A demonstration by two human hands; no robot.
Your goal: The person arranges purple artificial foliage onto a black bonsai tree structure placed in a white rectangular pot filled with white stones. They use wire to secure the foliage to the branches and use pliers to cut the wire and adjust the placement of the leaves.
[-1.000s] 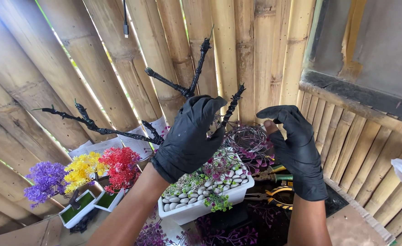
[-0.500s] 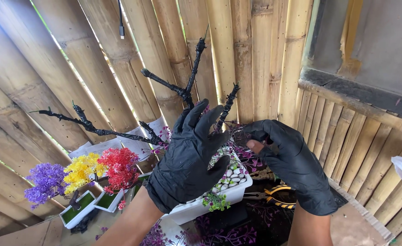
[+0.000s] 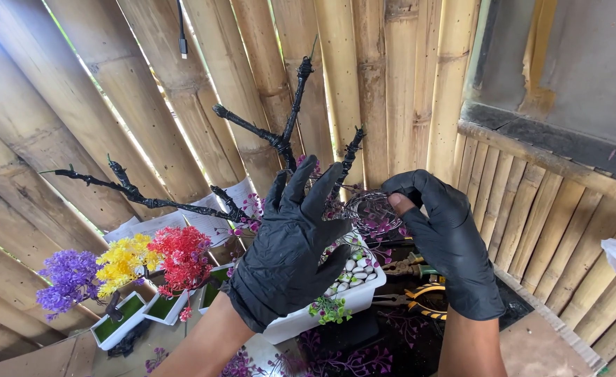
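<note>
Since a moment ago, my right hand [image 3: 448, 244] is lifting higher, pinching a thin wire coil [image 3: 371, 209] above the white planter [image 3: 336, 307]. My left hand [image 3: 290, 244] is spreading open, fingers splayed, fronting the black branches [image 3: 280, 139].

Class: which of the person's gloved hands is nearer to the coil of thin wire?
Right. The right hand pinches the wire coil at its edge; the left hand spreads open beside it, apart.

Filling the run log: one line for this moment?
left hand: open, fingers spread, by black branches | right hand: pinching wire coil | white planter below
</note>
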